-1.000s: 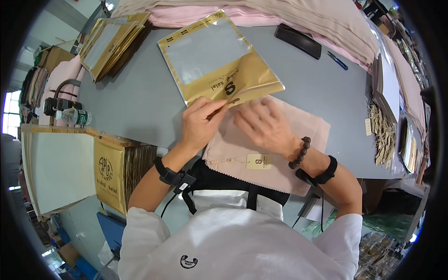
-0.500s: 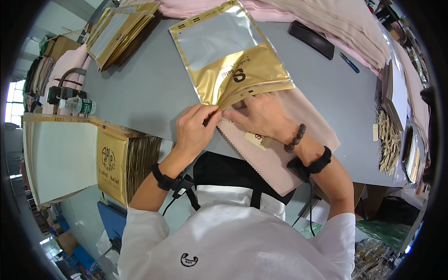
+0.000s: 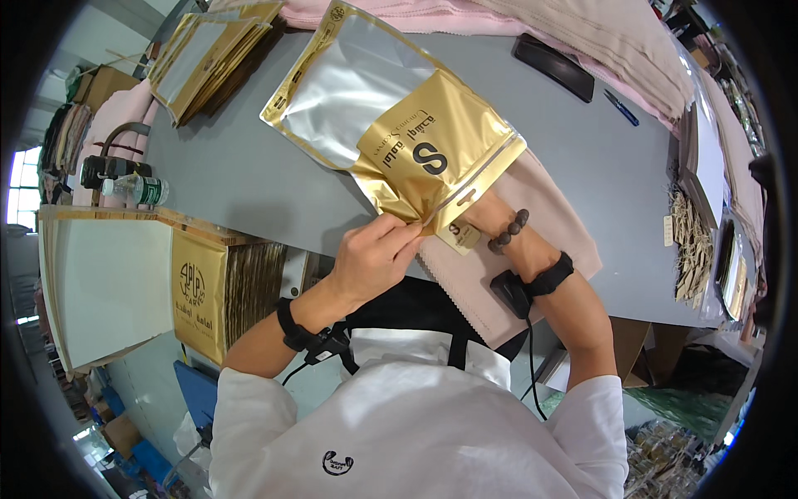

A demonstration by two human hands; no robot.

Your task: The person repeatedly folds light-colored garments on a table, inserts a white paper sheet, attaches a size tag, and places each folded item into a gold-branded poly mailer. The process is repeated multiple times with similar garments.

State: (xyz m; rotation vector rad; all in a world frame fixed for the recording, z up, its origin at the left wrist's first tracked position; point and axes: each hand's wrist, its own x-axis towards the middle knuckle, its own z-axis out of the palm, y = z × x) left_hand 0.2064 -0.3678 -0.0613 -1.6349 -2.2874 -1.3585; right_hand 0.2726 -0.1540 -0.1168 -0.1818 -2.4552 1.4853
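A gold pouch (image 3: 449, 116) with a clear silvery panel lies across the table, its slotted opening turned toward me. My left hand (image 3: 376, 254) pinches the near left corner of that opening between thumb and fingers. Through the mouth goes my right hand (image 3: 492, 213), its fingers hidden inside the pouch. Only its back and the wrist with a beaded bracelet show. Beneath the right forearm is a folded pale pink cloth (image 3: 553, 220) with a zigzag-cut edge, hanging over the table's near edge. A small gold tag (image 3: 460, 238) sits by the pouch mouth, close to my right hand.
A stack of gold pouches (image 3: 212, 62) is at the far left, near a plastic bottle (image 3: 137, 190). A black phone (image 3: 554, 68) and a pen (image 3: 621, 108) lie at the far right. More pouches (image 3: 199, 295) stand below on the left. Pink cloth (image 3: 582, 25) lines the back.
My right hand has gone from the pouch's edge to inside it, and the pouch has puffed open and turned. My left hand has shifted right, still pinching the corner.
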